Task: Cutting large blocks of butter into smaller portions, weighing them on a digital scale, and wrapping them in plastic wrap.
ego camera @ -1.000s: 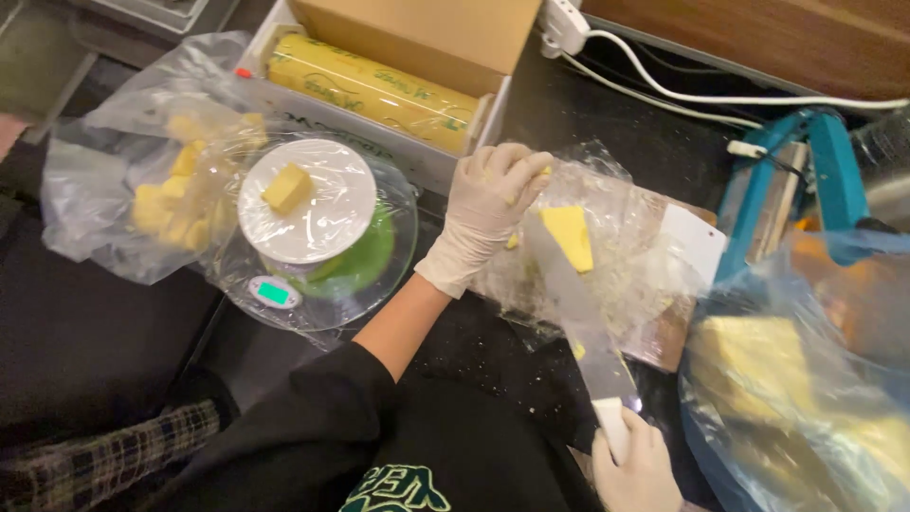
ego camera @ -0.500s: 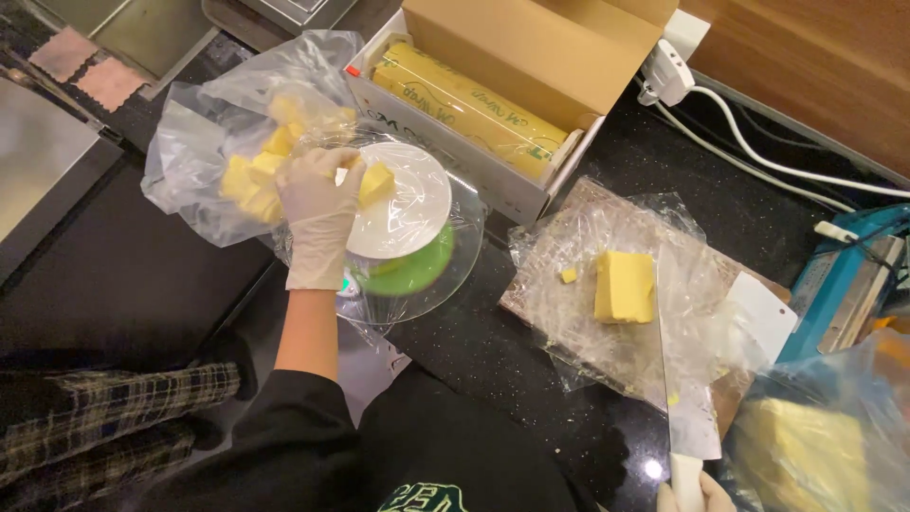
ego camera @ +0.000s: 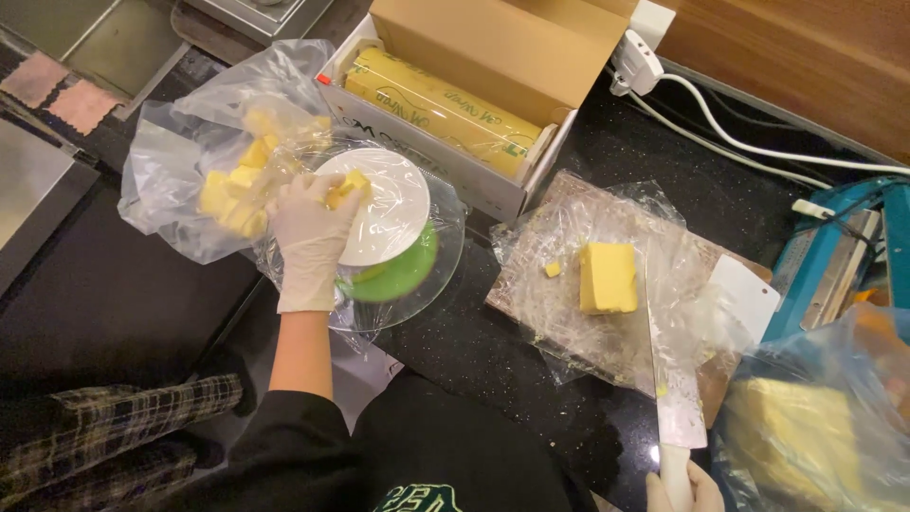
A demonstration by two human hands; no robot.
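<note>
My left hand [ego camera: 308, 237], in a white glove, grips a small yellow butter piece [ego camera: 347, 188] over the white plate of a green kitchen scale [ego camera: 393, 237] wrapped in clear film. Left of it lies a clear plastic bag [ego camera: 180, 171] holding several butter pieces. My right hand [ego camera: 678, 491], also gloved, holds the handle of a cleaver [ego camera: 671, 379] at the bottom edge, blade resting on the film. A larger butter block [ego camera: 607, 277] and a small crumb [ego camera: 552, 269] sit on a film-covered cutting board [ego camera: 569, 322].
An open cardboard box with a yellow roll of wrap [ego camera: 445, 104] stands behind the scale. A white power strip and cables [ego camera: 654, 57] lie at the back. A teal sealing machine [ego camera: 834, 265] and a bag with a big butter slab [ego camera: 815, 446] are at right. A white scraper [ego camera: 744, 299] rests on the board.
My left hand moved from the cutting board to the scale, carrying a butter piece. The view shifted left. The right hand and the cleaver stayed near the board's front edge.
</note>
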